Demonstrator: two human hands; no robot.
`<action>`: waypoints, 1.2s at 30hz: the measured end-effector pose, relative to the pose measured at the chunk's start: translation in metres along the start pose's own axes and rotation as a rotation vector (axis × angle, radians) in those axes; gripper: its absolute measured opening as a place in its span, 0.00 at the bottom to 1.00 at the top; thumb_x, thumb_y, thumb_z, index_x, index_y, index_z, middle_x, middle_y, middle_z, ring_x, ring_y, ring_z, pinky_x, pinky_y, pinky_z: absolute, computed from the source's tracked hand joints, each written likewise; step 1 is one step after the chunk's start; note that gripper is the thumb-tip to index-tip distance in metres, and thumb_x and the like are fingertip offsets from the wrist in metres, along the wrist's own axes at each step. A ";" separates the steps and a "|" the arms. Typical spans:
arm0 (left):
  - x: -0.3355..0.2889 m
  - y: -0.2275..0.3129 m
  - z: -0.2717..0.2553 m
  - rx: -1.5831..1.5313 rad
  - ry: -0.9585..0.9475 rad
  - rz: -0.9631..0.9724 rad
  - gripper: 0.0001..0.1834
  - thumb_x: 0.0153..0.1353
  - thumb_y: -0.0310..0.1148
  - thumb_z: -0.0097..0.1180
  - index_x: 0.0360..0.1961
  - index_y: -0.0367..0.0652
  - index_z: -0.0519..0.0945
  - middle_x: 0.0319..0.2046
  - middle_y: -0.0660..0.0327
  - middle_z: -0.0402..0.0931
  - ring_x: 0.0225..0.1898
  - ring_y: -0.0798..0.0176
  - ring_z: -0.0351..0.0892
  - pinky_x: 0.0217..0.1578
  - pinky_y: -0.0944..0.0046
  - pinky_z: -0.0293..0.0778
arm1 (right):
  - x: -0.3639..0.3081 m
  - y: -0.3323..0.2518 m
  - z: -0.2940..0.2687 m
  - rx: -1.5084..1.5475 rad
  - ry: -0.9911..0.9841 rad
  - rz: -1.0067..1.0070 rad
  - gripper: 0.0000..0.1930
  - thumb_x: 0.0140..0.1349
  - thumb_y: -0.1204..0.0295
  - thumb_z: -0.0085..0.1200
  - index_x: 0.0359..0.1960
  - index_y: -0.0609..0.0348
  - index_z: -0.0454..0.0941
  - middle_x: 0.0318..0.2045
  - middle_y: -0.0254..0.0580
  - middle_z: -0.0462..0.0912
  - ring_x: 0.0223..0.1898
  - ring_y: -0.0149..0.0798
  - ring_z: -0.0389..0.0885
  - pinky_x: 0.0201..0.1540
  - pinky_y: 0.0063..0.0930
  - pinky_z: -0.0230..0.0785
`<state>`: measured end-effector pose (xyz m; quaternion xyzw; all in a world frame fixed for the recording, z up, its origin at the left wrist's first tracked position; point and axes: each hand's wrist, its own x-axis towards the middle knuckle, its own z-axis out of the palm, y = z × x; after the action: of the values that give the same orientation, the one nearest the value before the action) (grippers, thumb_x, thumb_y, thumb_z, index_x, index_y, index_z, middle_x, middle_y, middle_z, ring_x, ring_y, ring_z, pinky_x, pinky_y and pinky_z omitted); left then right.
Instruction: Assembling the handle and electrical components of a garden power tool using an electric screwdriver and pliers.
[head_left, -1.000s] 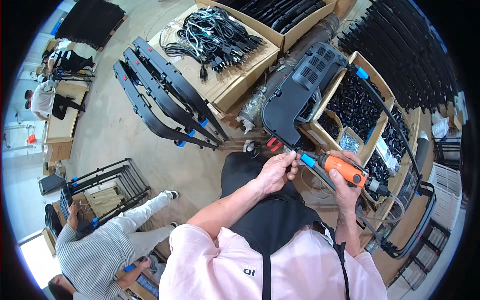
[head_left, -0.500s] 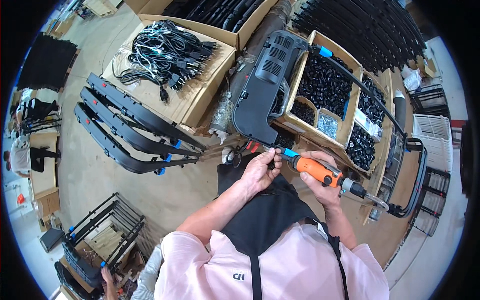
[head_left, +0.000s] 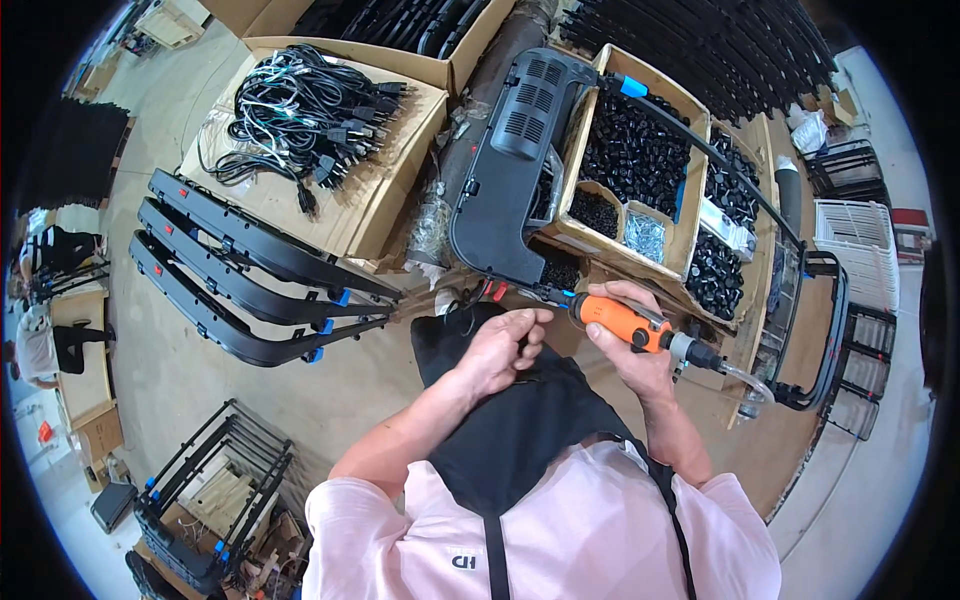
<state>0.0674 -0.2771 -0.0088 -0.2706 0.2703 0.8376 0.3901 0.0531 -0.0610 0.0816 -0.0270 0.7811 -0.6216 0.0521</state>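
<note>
Bkgd floor (head_left: 310, 400), orange driver (head_left: 612, 318) w/ unclear tip

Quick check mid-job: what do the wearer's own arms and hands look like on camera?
The left hand and right hand are ungloved, and the forearms are bare. Short, loose, pale pink sleeves cover the upper arms.
</note>
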 end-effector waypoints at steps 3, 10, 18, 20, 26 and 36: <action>-0.002 0.020 -0.008 0.411 0.119 0.248 0.16 0.82 0.39 0.44 0.56 0.40 0.78 0.26 0.72 0.68 0.23 0.77 0.61 0.23 0.74 0.60 | 0.006 -0.003 -0.002 -0.001 0.014 -0.007 0.26 0.60 0.79 0.69 0.61 0.62 0.75 0.56 0.47 0.86 0.57 0.38 0.85 0.64 0.36 0.76; 0.034 0.081 0.002 1.614 0.267 0.799 0.21 0.72 0.29 0.49 0.64 0.50 0.79 0.35 0.43 0.86 0.37 0.45 0.87 0.37 0.46 0.81 | 0.017 -0.011 0.000 0.003 -0.020 0.035 0.27 0.60 0.80 0.70 0.61 0.62 0.75 0.57 0.47 0.85 0.57 0.39 0.84 0.64 0.36 0.76; 0.034 0.093 0.004 1.965 0.266 0.671 0.23 0.69 0.28 0.49 0.63 0.56 0.78 0.29 0.44 0.85 0.35 0.37 0.87 0.38 0.39 0.81 | 0.020 -0.009 0.008 -0.063 -0.076 0.027 0.28 0.60 0.78 0.69 0.62 0.62 0.74 0.58 0.48 0.84 0.58 0.40 0.84 0.64 0.37 0.75; 0.036 0.094 0.004 1.981 0.257 0.659 0.22 0.69 0.28 0.49 0.63 0.56 0.78 0.29 0.44 0.86 0.35 0.37 0.87 0.38 0.39 0.81 | 0.021 -0.008 0.008 -0.138 -0.089 -0.018 0.27 0.59 0.78 0.69 0.61 0.62 0.75 0.57 0.47 0.85 0.58 0.38 0.83 0.65 0.36 0.75; 0.031 0.102 0.010 2.046 0.233 0.617 0.27 0.63 0.25 0.54 0.65 0.53 0.78 0.32 0.45 0.87 0.36 0.41 0.89 0.38 0.43 0.84 | 0.024 -0.008 0.015 -0.161 -0.091 0.007 0.25 0.59 0.74 0.71 0.60 0.59 0.79 0.55 0.42 0.86 0.57 0.37 0.84 0.64 0.34 0.75; 0.047 0.096 -0.017 1.675 0.192 0.719 0.16 0.73 0.32 0.51 0.60 0.49 0.79 0.36 0.43 0.86 0.40 0.45 0.89 0.39 0.49 0.82 | 0.045 -0.015 0.031 -0.338 -0.217 0.022 0.21 0.60 0.68 0.69 0.55 0.53 0.80 0.46 0.43 0.88 0.44 0.43 0.89 0.50 0.35 0.80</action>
<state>-0.0310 -0.3169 -0.0285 0.1326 0.8886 0.4125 0.1506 0.0112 -0.0991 0.0868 -0.0935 0.8643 -0.4746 0.1375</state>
